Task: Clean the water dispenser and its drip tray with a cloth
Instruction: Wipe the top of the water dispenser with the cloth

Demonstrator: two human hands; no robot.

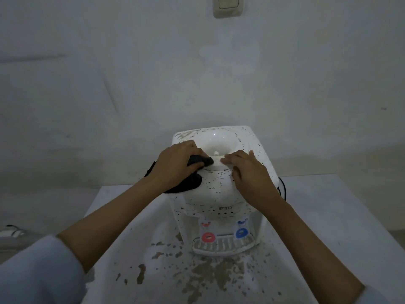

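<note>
head view: the left hand has its fingers curled round a dark cloth, pressing a bunched corner of it onto the top of the white water dispenser; the rest of the cloth hangs out below the palm, down the dispenser's left shoulder. the right hand lies flat with fingers straight on the top just across from it, holding nothing — it looks to be steadying the unit.

the relation that matters: the round bottle well sits just beyond both sets of fingertips, between the two hands, and the cloth's tip points toward its near rim. the left hand, being the one with the cloth, is the one placed to work it. dark specks cover the top on the far side of the well and on the right hand's side, so my guess is the wipe has to carry around the rim, away from the body.

the drip tray lies well below both hands, toward the person, at the foot of the dispenser under the red tap and blue tap. it is speckled and looks untouched, as does the stained white table round it. the task seems early: top first, front and tray to follow.
</note>
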